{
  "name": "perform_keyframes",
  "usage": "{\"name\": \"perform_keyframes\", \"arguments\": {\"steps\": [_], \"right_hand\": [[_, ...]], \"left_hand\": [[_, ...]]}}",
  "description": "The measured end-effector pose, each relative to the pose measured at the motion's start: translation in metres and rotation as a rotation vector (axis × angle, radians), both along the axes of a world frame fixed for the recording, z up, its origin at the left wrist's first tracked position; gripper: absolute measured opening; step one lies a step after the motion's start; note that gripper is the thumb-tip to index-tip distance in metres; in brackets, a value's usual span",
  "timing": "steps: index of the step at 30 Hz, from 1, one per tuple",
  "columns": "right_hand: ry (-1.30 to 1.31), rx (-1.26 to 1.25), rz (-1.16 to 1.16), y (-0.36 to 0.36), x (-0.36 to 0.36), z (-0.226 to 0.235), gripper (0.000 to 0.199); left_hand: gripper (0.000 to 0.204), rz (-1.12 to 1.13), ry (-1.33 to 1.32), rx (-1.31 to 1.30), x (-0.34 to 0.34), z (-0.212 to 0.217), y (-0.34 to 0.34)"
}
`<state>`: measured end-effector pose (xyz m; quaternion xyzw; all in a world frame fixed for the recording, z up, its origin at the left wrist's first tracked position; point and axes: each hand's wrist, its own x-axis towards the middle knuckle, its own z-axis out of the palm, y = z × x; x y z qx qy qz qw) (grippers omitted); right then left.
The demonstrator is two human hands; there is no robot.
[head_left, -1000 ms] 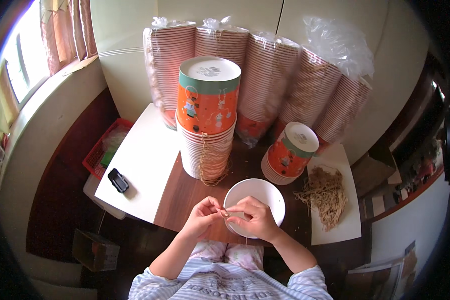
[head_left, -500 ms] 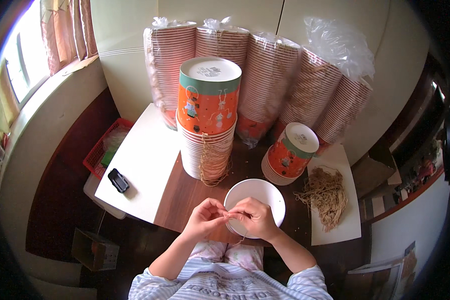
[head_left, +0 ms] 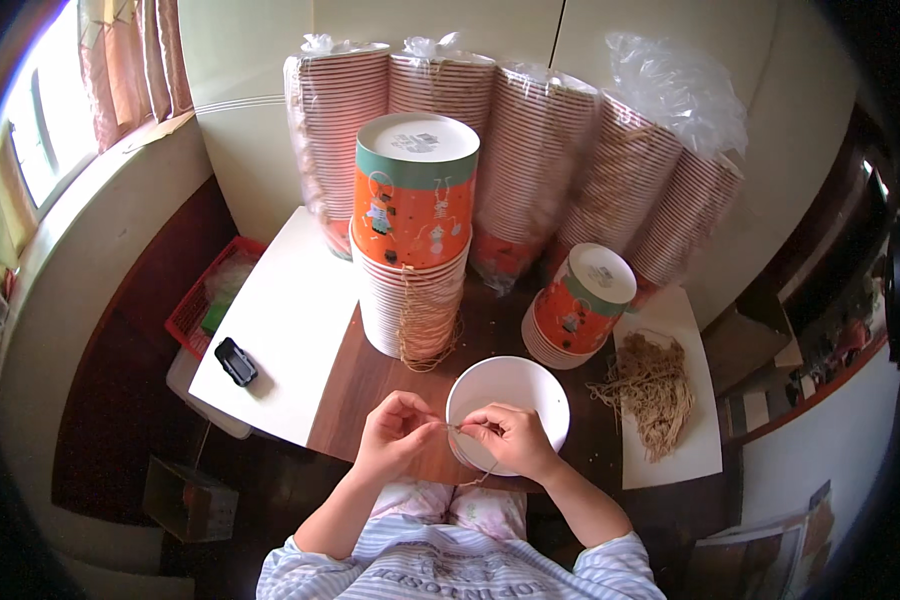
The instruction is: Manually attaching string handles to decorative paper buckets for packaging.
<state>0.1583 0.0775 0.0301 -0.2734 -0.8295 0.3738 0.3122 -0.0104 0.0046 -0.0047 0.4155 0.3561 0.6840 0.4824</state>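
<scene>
My left hand (head_left: 398, 436) and my right hand (head_left: 513, 440) face each other at the table's near edge. Both pinch a thin tan string (head_left: 484, 477), a short length of it showing between the fingertips. Its loose end dangles below my right hand. Just behind the fingers, partly covered by my right hand, stands a paper bucket (head_left: 515, 385), its white inside facing up. Farther back rises a tall stack of upturned orange and green paper buckets (head_left: 415, 220), with fine tan strings (head_left: 425, 320) draped down its side.
A shorter stack of orange buckets (head_left: 582, 305) stands at right, beside a tangled heap of tan string (head_left: 655, 395). Plastic-wrapped bucket stacks (head_left: 535, 150) line the back. On the left white board lies a small black case (head_left: 235, 361); a red basket (head_left: 185, 322) sits beyond it.
My hands have drawn slightly apart, the left shifting a little leftward, so more string shows between the fingertips. The buckets have not moved.
</scene>
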Motion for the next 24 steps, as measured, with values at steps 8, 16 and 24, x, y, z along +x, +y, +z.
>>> {"name": "perform_keyframes", "arguments": {"steps": [8, 16, 24], "right_hand": [[-0.021, -0.121, -0.027, -0.009, 0.007, 0.001, 0.008], [0.041, -0.023, -0.067, -0.028, 0.01, 0.001, 0.006], [0.05, 0.085, -0.117, -0.039, 0.01, -0.006, 0.007]], "left_hand": [[0.018, -0.023, 0.086, -0.017, -0.005, -0.006, -0.01], [0.028, -0.06, 0.463, -0.05, 0.009, -0.003, -0.019], [0.015, -0.03, 0.632, -0.17, 0.01, 0.0, -0.025]]}}
